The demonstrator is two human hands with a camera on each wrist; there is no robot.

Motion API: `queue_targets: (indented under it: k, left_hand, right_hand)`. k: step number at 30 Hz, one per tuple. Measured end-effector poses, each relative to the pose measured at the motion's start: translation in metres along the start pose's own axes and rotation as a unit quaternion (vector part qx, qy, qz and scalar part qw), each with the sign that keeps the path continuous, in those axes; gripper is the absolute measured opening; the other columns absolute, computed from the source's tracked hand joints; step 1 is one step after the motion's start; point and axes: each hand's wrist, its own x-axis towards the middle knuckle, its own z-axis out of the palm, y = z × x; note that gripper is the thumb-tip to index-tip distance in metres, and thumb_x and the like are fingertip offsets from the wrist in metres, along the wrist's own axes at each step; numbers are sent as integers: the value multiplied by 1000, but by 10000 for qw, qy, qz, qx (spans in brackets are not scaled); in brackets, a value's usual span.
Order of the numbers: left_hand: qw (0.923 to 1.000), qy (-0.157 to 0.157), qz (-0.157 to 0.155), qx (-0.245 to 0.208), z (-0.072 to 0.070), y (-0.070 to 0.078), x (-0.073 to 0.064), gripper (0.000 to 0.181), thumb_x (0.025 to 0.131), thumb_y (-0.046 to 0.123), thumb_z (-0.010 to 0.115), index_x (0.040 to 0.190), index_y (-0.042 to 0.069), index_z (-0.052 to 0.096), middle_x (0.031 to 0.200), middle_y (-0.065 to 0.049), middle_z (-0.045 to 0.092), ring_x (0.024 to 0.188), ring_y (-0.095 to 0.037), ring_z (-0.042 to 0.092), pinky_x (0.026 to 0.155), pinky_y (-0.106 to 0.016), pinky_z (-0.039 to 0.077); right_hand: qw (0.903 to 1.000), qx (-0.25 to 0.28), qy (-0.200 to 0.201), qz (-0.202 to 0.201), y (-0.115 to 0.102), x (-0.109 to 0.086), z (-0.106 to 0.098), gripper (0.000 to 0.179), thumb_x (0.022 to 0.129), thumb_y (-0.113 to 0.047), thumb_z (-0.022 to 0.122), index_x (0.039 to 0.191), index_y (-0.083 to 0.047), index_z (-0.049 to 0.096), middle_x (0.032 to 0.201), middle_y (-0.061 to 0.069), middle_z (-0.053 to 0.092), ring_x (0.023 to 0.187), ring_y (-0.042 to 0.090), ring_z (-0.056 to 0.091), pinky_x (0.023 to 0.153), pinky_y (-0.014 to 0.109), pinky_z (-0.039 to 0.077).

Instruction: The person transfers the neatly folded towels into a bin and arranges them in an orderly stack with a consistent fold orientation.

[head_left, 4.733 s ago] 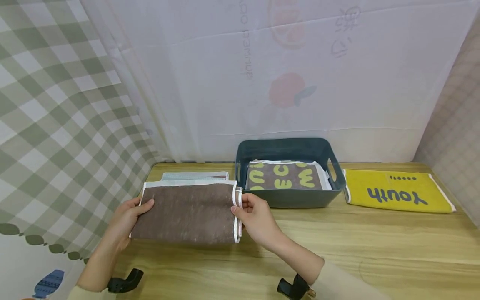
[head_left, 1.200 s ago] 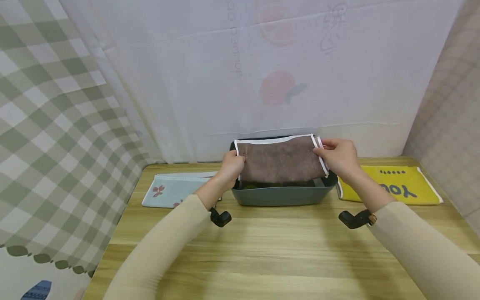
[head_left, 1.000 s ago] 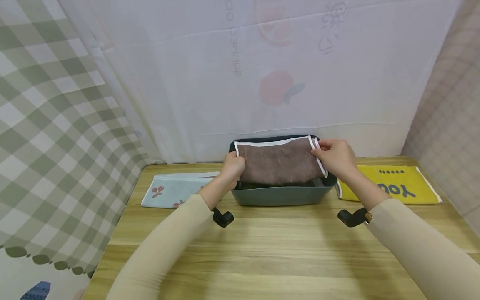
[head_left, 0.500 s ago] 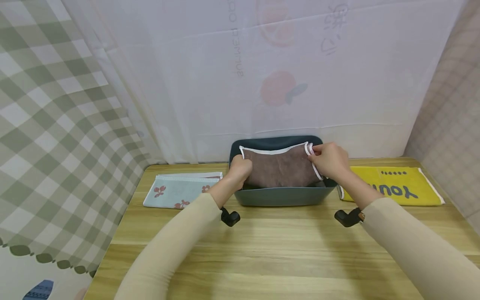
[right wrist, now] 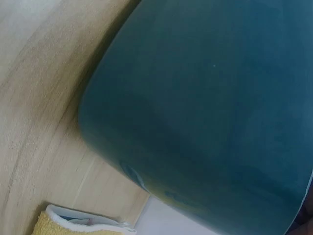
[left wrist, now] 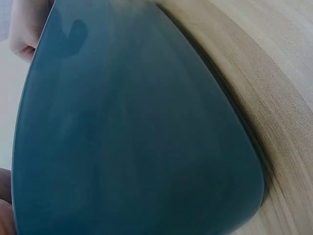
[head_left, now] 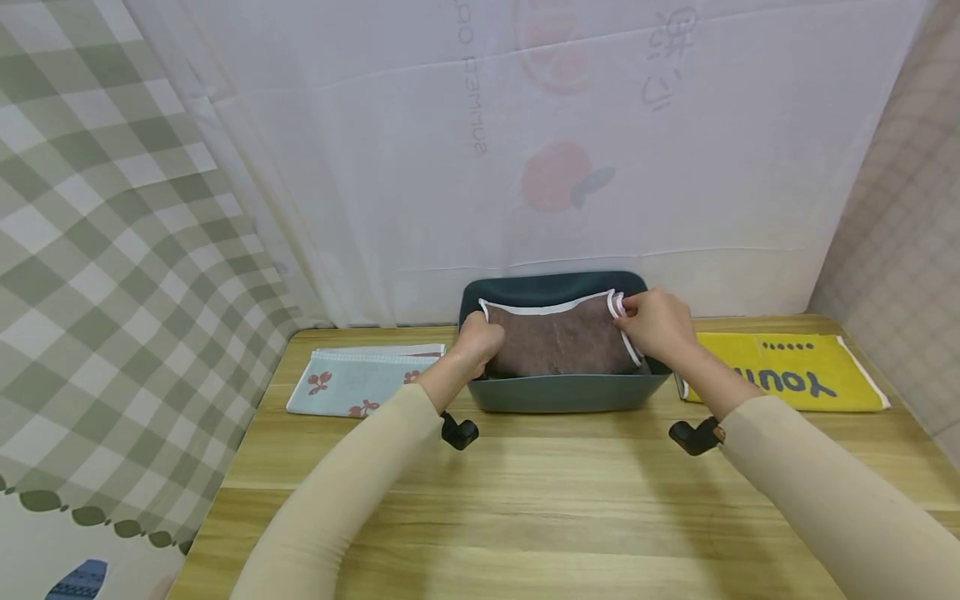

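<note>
Right thumb and fingers pinch the right edge of the brown white-trimmed folded towel (head_left: pixel 558 340); right hand (head_left: pixel 662 325) sits at the right end of the dark teal plastic bin (head_left: pixel 566 395); left hand (head_left: pixel 478 340), fingers curled, grips the towel's left edge; towel is inside the bin, far edge sagging between the hands; whether it touches bottom, can't tell; bin stands on the wood-grain table (head_left: pixel 570 517); pale blue cherry-print towel (head_left: pixel 341 387) lies left of it, yellow "Youth" towel (head_left: pixel 795 362) right, partly behind the right forearm.

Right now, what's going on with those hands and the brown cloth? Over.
Left hand and right hand gripping brown cloth by opposite ends. Cloth inside dark bin. No obstruction visible.
</note>
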Motion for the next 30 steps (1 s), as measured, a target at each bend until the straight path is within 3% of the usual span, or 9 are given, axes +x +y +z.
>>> queue_targets:
  k: [7, 9, 12, 15, 22, 26, 30]
  left_hand:
    - [9998, -134, 104, -52, 0, -1, -1, 67, 101, -3, 35, 165, -5, 12, 164, -24, 27, 119, -38, 39, 80, -44, 32]
    - [9998, -82, 201, -43, 0, 0, 0, 69, 100, -3, 36, 164, -5, 12, 164, -24, 26, 118, -38, 41, 83, -44, 35]
    - [9993, 29, 359, 40, 0, 3, 0, 71, 99, 0, 37, 165, -5, 12, 169, -22, 22, 142, -38, 37, 106, -44, 41]
    - [9989, 155, 429, 105, 0, 8, -1, 72, 99, 4, 41, 166, -2, 14, 173, -17, 16, 158, -33, 17, 124, -49, 25]
    - [9972, 283, 674, -176, 0, 18, -3, 65, 107, 20, 53, 165, 3, 27, 171, -14, 25, 157, -32, 24, 123, -51, 29]
    - [9949, 189, 859, -487, -3, 20, -4, 63, 110, 31, 52, 164, 5, 31, 170, -12, 28, 156, -32, 26, 123, -50, 29]
    - [9922, 118, 1090, -597, -4, 20, -8, 64, 110, 39, 50, 163, 7, 34, 169, -10, 31, 156, -30, 26, 123, -49, 28]
  right_hand:
    - [9998, 8, 185, -113, 1, -2, -3, 16, 95, -1, 67, 97, 12, 75, 68, 14, 67, 64, 31, 60, 58, 41, 44]
    - [9997, -2, 233, -105, 1, -3, -4, 18, 96, 0, 65, 100, 15, 74, 72, 20, 69, 66, 36, 64, 63, 47, 50]
    - [9997, 20, 226, -76, 2, -4, -7, 28, 97, 0, 64, 117, 18, 70, 95, 30, 74, 81, 45, 71, 72, 55, 56]
    - [9998, 55, 215, -27, 3, -6, -12, 31, 98, -2, 63, 122, 18, 68, 106, 33, 72, 89, 47, 71, 74, 57, 56]
    - [9989, 170, 430, 19, 4, -12, -23, 32, 102, -10, 60, 125, 12, 69, 111, 31, 72, 94, 47, 70, 73, 53, 54]
    - [9969, 200, 758, -12, 6, -16, -28, 34, 104, -15, 58, 126, 8, 70, 109, 28, 74, 87, 42, 71, 61, 41, 46]
    - [9941, 208, 1054, -118, 12, -21, -34, 35, 105, -16, 57, 126, 8, 70, 107, 28, 74, 85, 43, 71, 61, 40, 43]
